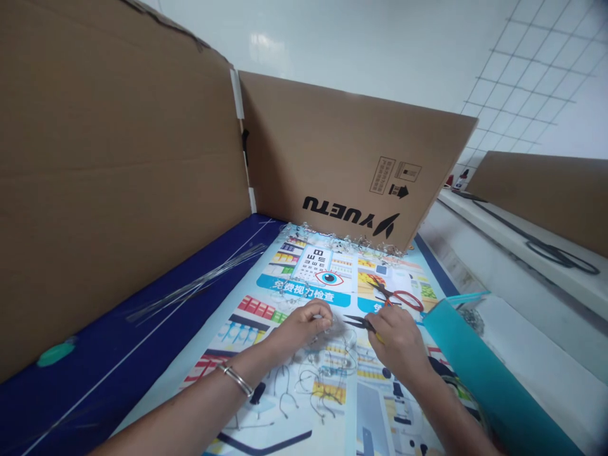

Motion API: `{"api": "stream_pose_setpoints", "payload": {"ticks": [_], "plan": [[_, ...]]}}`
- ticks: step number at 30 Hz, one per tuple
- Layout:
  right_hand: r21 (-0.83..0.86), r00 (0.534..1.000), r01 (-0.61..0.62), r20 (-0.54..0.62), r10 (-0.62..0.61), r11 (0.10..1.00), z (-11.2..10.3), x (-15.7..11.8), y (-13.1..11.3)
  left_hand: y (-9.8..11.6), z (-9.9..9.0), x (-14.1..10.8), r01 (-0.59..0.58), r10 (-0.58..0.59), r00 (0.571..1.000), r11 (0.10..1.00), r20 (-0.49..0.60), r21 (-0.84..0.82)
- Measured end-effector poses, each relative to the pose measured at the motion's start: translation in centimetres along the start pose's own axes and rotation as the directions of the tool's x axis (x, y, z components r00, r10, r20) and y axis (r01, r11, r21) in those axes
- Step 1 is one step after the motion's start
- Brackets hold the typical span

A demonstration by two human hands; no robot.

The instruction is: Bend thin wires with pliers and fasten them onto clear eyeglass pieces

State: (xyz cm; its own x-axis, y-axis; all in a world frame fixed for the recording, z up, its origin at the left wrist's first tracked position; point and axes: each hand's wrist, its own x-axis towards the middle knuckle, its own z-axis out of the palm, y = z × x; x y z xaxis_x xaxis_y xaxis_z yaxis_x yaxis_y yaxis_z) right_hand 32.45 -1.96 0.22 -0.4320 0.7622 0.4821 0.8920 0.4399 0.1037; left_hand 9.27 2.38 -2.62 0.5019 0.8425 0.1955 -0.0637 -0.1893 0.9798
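Observation:
My left hand [308, 324] is closed in a pinch above the printed sheet [209, 386]. Whatever lies between its fingertips is too small to make out. Facing it from the right, my right hand [399, 342] grips a pair of needle-nose pliers [359, 322] by yellow handles, the dark jaws pointing left at my left fingers with a short gap between. Just beyond the pliers, red-handled scissors [407, 300] lie on the sheet with their blades apart. Several thin bent wire pieces [284, 394] are scattered below my hands.
Cardboard panels [332, 145] stand behind and at left. More small wire pieces [349, 246] line the back panel's foot. Straight wires [199, 282] lie on the blue surface [109, 373], near a green object [56, 354]. A teal box [503, 373] at right holds a wire tangle [474, 321].

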Motion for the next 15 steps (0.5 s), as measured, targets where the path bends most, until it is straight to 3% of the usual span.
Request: {"api": "stream_pose_setpoints", "payload": {"ticks": [9,15], "plan": [[-0.019,0.989,0.068,0.133,-0.065,0.998,-0.22,0.23,-0.94,0.02,0.02,-0.17,0.029,-0.028,0.999,0.999,0.045,-0.039],[0.02,0.991,0.028,0.13,-0.03,0.999,-0.66,0.19,-0.08,0.05,0.03,-0.23,0.06,-0.055,0.996,0.995,0.067,-0.079]]}}
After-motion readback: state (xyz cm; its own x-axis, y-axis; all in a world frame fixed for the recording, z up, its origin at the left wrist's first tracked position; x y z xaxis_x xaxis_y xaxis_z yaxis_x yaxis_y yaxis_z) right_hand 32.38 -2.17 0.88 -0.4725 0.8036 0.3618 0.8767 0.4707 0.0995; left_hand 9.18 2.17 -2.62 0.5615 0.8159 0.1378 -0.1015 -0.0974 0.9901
